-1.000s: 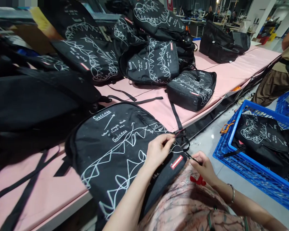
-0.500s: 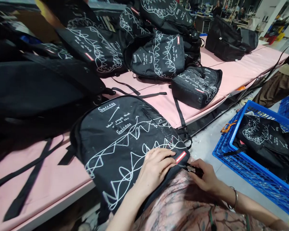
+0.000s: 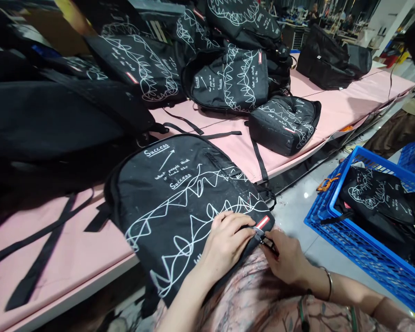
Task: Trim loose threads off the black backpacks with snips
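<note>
We are seeing the black backpack (image 3: 173,203) lying front up, bridging the pink table (image 3: 114,246) and the lap's floral cloth (image 3: 238,295), presumably to keep its lower corner supported near both hands. The left hand (image 3: 226,242) is resting with bent fingers beside the red label (image 3: 263,223), likely steadying the fabric (whether it is pinching any, we cannot tell). The right hand (image 3: 287,258) is grasping a small dark tool (image 3: 271,245), its tip near the label. We are noting matte, softly creasing fabric, a rounded top, looping white zigzags.
</note>
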Motion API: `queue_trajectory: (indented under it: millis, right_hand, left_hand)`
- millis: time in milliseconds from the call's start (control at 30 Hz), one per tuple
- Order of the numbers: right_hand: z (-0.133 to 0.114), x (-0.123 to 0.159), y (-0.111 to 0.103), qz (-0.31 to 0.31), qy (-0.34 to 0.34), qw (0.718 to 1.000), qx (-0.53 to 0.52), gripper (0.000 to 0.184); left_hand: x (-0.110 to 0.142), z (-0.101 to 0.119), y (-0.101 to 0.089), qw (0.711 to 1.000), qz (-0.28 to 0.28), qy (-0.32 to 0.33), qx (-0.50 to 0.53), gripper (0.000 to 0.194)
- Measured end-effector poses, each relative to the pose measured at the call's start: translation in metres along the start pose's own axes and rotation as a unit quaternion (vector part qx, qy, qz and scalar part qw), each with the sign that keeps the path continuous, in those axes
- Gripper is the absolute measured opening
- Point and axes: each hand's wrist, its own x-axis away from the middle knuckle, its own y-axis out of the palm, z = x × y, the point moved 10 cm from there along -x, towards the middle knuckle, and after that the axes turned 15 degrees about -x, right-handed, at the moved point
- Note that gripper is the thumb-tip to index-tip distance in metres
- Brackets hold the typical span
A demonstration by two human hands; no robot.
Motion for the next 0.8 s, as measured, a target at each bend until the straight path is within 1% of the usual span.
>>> queue_trajectory:
  millis: [67, 133, 233, 300, 333, 400, 467, 500, 533, 600, 633, 667, 733, 800]
  right_hand:
    - [0.0, 0.001, 0.0, 0.002, -0.005, 1.0, -0.017, 0.013]
    - [0.004, 0.001, -0.004, 0.009, -0.004, 0.998, -0.059, 0.013]
    - [0.021, -0.001, -0.023, 0.054, 0.017, 0.989, -0.136, 0.015]
    - [0.041, -0.007, -0.041, 0.087, 0.047, 0.979, -0.177, 0.017]
    - [0.053, -0.011, -0.05, 0.1, 0.06, 0.974, -0.193, 0.017]
    - [0.075, -0.021, -0.065, 0.112, 0.071, 0.966, -0.22, 0.018]
    - [0.089, -0.033, -0.074, 0.099, 0.05, 0.965, -0.239, 0.017]
    - [0.093, -0.038, -0.075, 0.084, 0.034, 0.965, -0.246, 0.016]
    - [0.095, -0.043, -0.075, 0.064, 0.016, 0.966, -0.249, 0.016]
    - [0.092, -0.05, -0.074, 0.03, -0.029, 0.969, -0.242, 0.015]
    - [0.087, -0.053, -0.074, 0.016, -0.054, 0.971, -0.233, 0.014]
    - [0.081, -0.056, -0.072, 0.002, -0.079, 0.972, -0.221, 0.013]
    - [0.069, -0.06, -0.069, -0.024, -0.122, 0.972, -0.198, 0.013]
    - [0.06, -0.065, -0.066, -0.048, -0.15, 0.971, -0.181, 0.014]
  left_hand:
    - [0.0, -0.001, -0.003, 1.0, 0.004, -0.005, 0.01, 0.015]
    - [0.001, -0.004, -0.009, 0.999, 0.021, -0.021, 0.026, 0.014]
    - [0.007, -0.01, -0.019, 0.993, 0.048, -0.082, 0.07, 0.013]
    - [0.012, -0.006, -0.018, 0.984, 0.045, -0.13, 0.114, 0.013]
    - [0.015, 0.0, -0.015, 0.979, 0.037, -0.147, 0.134, 0.013]
    - [0.02, 0.019, -0.004, 0.975, 0.022, -0.158, 0.154, 0.013]
    - [0.023, 0.045, 0.01, 0.978, 0.011, -0.13, 0.163, 0.015]
    - [0.024, 0.056, 0.017, 0.98, 0.006, -0.113, 0.164, 0.018]
    - [0.026, 0.065, 0.024, 0.981, 0.0, -0.105, 0.164, 0.025]
    - [0.031, 0.069, 0.037, 0.977, -0.017, -0.123, 0.173, 0.038]
    - [0.034, 0.067, 0.042, 0.972, -0.025, -0.14, 0.187, 0.037]
    - [0.036, 0.065, 0.047, 0.964, -0.038, -0.16, 0.21, 0.033]
    - [0.04, 0.062, 0.056, 0.942, -0.073, -0.188, 0.268, 0.022]
    - [0.042, 0.06, 0.064, 0.92, -0.109, -0.217, 0.307, 0.018]
